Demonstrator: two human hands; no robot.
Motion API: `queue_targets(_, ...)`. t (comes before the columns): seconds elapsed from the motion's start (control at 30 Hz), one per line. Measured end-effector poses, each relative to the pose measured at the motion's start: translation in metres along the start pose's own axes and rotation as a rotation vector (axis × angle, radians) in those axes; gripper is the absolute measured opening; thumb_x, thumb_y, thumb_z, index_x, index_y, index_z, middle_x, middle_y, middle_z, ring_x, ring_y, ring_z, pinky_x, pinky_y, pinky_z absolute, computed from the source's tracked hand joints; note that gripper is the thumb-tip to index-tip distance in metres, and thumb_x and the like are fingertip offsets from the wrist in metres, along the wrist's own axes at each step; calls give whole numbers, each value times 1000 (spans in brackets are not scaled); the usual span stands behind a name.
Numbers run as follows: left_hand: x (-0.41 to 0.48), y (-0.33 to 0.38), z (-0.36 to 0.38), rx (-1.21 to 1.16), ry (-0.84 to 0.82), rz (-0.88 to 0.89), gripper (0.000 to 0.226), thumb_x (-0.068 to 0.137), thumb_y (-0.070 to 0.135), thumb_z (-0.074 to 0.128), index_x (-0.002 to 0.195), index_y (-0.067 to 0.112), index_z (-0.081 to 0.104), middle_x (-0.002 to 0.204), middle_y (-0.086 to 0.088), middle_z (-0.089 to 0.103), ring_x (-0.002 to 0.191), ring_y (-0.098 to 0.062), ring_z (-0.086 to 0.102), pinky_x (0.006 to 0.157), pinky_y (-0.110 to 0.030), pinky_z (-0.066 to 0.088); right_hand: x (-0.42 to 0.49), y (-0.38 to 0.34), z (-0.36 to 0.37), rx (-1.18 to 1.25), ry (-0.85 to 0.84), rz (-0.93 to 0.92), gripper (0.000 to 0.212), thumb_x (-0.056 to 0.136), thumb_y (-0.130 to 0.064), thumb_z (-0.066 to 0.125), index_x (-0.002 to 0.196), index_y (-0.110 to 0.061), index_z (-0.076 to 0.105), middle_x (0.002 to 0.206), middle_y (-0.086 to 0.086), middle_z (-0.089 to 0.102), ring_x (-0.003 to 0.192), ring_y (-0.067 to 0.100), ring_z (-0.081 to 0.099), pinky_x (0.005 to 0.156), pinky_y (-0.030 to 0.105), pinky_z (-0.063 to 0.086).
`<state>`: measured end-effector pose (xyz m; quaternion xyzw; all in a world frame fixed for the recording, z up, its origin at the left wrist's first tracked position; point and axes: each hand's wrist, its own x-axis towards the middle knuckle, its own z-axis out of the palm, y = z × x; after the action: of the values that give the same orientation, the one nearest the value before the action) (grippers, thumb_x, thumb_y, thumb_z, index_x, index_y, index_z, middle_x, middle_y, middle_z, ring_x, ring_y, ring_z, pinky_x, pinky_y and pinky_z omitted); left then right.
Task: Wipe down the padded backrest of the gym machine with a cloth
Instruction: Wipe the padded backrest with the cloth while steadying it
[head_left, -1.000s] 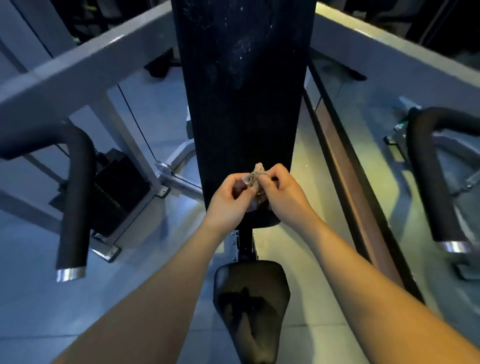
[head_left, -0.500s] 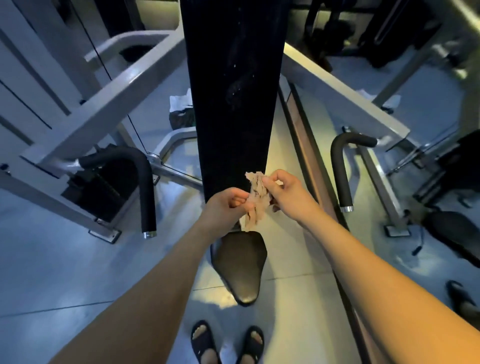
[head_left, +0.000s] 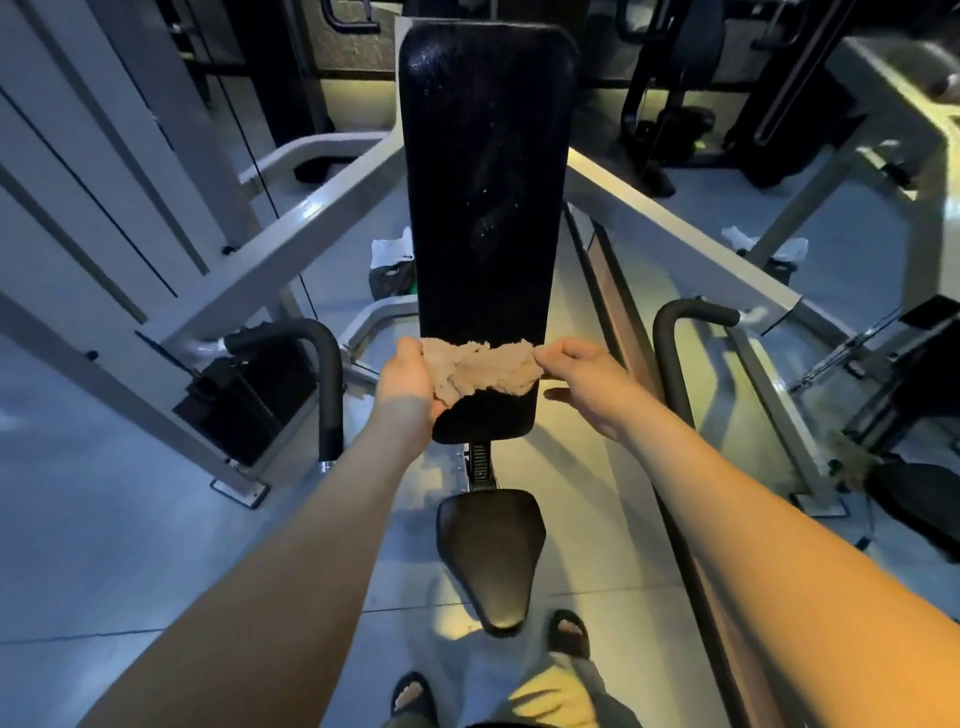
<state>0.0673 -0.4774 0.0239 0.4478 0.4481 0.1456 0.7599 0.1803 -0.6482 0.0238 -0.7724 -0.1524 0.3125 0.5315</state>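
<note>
A crumpled beige cloth (head_left: 480, 370) is stretched sideways between both hands, right in front of the lower part of the long black padded backrest (head_left: 483, 182); whether it actually touches the padding cannot be told. The left hand (head_left: 408, 382) grips the cloth's left end, its palm turned towards the fabric and its fingers curled out of sight behind it. The right hand (head_left: 582, 376) pinches the right end between thumb and fingers (head_left: 553, 358), the other fingers loosely bent beneath. The cloth's ragged lower edge hangs above the rounded bottom of the backrest, whose upright surface shows pale smears and specks around its middle. Below the backrest, a notched black adjustment post (head_left: 480, 460) leads down to a black tapered saddle-shaped seat (head_left: 491, 545). A curved black foam-covered handle with a silver end cap (head_left: 327, 384) stands to the left of the backrest, and a matching curved black handle (head_left: 670, 358) stands to the right. Pale grey metal frame beams (head_left: 291, 234) slope away on both sides. A black weight stack (head_left: 244, 405) sits low on the left. Two feet in dark open sandals (head_left: 569, 634) stand on the grey tiled floor (head_left: 104, 545) near the tip of the seat.
</note>
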Motion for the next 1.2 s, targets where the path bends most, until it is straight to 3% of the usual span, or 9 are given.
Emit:
queue_targets(0.13, -4, 3, 20, 96, 7, 84, 32, 98, 35, 44, 99, 14, 69, 99, -13, 74, 101, -31, 69, 99, -53, 54, 24, 4, -19, -145, -117, 30, 24, 95, -27, 70, 102, -4, 69, 103, 10, 72, 103, 28, 67, 86, 40, 58)
queue_targets(0.3, -6, -2, 78, 279, -31, 99, 32, 99, 42, 52, 89, 16, 67, 72, -3, 73, 82, -22, 69, 89, -45, 56, 43, 10, -55, -302, -375, -28, 48, 85, -32, 75, 127, -28, 51, 120, -6, 59, 112, 14, 56, 99, 37, 50)
queue_targets(0.43, -2, -12, 113, 452, -59, 81, 44, 98, 53, 49, 92, 13, 66, 81, -15, 73, 78, -31, 70, 81, -46, 56, 58, 16, -94, -173, -538, -131, 14, 94, -27, 65, 106, -21, 70, 96, -6, 67, 91, 4, 61, 85, 23, 46)
queue_targets(0.53, -1, -27, 126, 465, 31, 36, 46, 100, 49, 52, 104, 7, 70, 96, -21, 75, 83, -31, 72, 80, -40, 57, 69, 20, -116, -184, -552, -178, 17, 102, -26, 60, 96, -16, 71, 89, -3, 65, 79, 0, 59, 75, 15, 44)
queue_targets(0.63, -7, -42, 128, 273, 6, -114, 35, 99, 39, 55, 115, 10, 67, 107, -17, 75, 90, -24, 75, 72, -37, 61, 79, 27, -123, -276, -557, -184, 25, 104, -34, 56, 96, -16, 71, 95, 2, 69, 88, 7, 63, 84, 26, 47)
queue_targets(0.73, -7, -54, 125, 78, -92, -176, 35, 93, 30, 68, 123, 13, 62, 116, -12, 73, 102, -25, 73, 86, -42, 62, 89, 32, -126, -302, -458, -200, 33, 104, -44, 51, 98, -19, 71, 98, 3, 69, 98, 19, 64, 89, 39, 50)
queue_targets(0.93, 14, -67, 132, 196, 77, -130, 32, 89, -1, 67, 120, 7, 63, 114, -24, 70, 93, -23, 67, 82, -31, 59, 107, 28, -140, -267, -314, -175, 33, 104, -43, 49, 101, -15, 66, 101, 10, 65, 99, 27, 61, 88, 46, 51)
queue_targets(1.03, 20, -65, 133, 48, 130, -76, 30, 90, 1, 58, 119, 9, 64, 106, -18, 63, 89, -24, 62, 86, -37, 55, 117, 27, -147, -199, -233, -135, 23, 106, -40, 49, 100, -23, 63, 100, -1, 63, 97, 19, 60, 81, 34, 49)
queue_targets(1.2, 21, -67, 156, 83, 163, 120, 52, 100, -4, 45, 133, 35, 39, 101, -15, 60, 91, -26, 64, 87, -48, 61, 116, 28, -161, -132, -352, -105, 32, 106, -25, 53, 135, -36, 46, 132, -5, 50, 122, 15, 49, 95, 30, 43)
